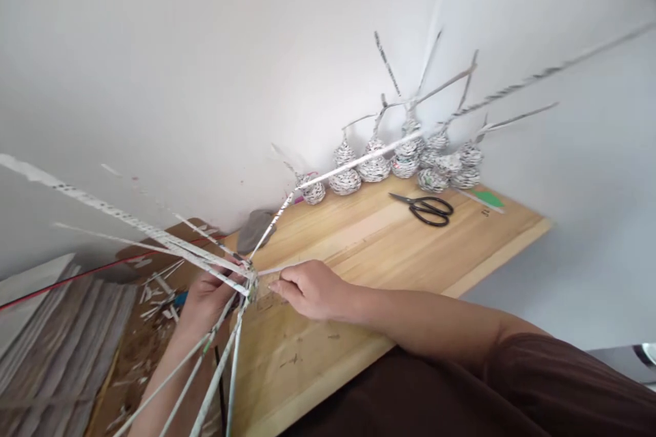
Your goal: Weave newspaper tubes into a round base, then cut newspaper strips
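Observation:
Near the table's left end, my left hand is closed around the small hub of a piece woven from rolled newspaper tubes. Long paper tubes fan out from that hub to the left, downward and up to the right; one bent tube reaches across the back of the table. Just right of the hub is my right hand, its thumb and fingers pinched on a pale paper tube that leads out of the hub. My left fingertips are partly hidden behind the weave.
Several gourd-shaped woven paper pieces line the back of the wooden table, tube ends sticking up. Black-handled scissors lie before them, near a green piece. At left are a grey cloth, paper scraps and stacked paper.

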### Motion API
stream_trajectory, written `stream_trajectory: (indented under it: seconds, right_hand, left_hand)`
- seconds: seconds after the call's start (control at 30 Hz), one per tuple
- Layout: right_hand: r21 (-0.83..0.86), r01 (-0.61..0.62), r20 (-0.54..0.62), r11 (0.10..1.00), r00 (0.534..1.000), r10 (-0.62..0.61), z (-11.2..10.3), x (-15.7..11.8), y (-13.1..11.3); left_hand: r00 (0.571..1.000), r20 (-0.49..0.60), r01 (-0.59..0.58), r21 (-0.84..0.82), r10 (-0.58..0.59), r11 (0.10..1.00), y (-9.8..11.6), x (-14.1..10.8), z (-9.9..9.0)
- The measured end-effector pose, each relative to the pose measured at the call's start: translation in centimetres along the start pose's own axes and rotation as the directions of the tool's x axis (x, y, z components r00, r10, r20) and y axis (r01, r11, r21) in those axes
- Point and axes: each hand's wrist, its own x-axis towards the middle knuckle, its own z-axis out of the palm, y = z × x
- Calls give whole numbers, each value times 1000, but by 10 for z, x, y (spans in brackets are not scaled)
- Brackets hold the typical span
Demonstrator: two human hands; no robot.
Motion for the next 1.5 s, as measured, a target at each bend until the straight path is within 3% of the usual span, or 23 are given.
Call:
stream_trajectory:
  seconds: [0.13,0.27,0.37,0.43,0.53,0.6,0.83,0.97,1.1,1.23,1.37,1.5]
  right_hand:
    - [89,-87,30,992,996,85,3,3,8]
    - [257,-242,-25,936,966,256,1,12,17]
    - [478,-313,-54,821,922,383,-3,20,22]
    - [619,-371,5,692,883,469,-5,24,24]
    - [706,-412,85,576,857,509,-6,29,26]
    - [711,-425,116,560,857,502,-2,29,28]
    - [645,-499,155,578,827,541,10,28,32]
    - [653,-430,38,624,841,539,1,31,32]
    - [501,-482,112,718,859,499,0,27,33]
    - [181,-270,122,946,960,251,9,16,30]
    - [54,-138,104,989,986,132,12,12,23]
    - [-36,77,181,996,981,-69,17,10,21]
  left_hand:
    - [995,53,-96,205,87,974,14,10,9]
    - [992,7,-122,289,126,949,10,18,25]
    - [989,-26,-132,325,149,936,-5,25,36]
    - [986,-35,-146,306,165,941,-14,32,40]
    - [989,-28,-135,242,146,961,-20,41,45]
    - [987,-31,-147,237,159,960,-20,45,48]
    - [954,-97,-248,287,285,925,-8,58,57]
    - [924,-169,-285,298,344,911,-5,79,66]
    - [919,-122,-320,322,374,891,-1,101,82]
    - [940,-47,-300,363,339,882,8,116,108]
    - [942,24,-316,387,333,866,16,129,133]
    - [940,85,-336,416,331,845,13,140,150]
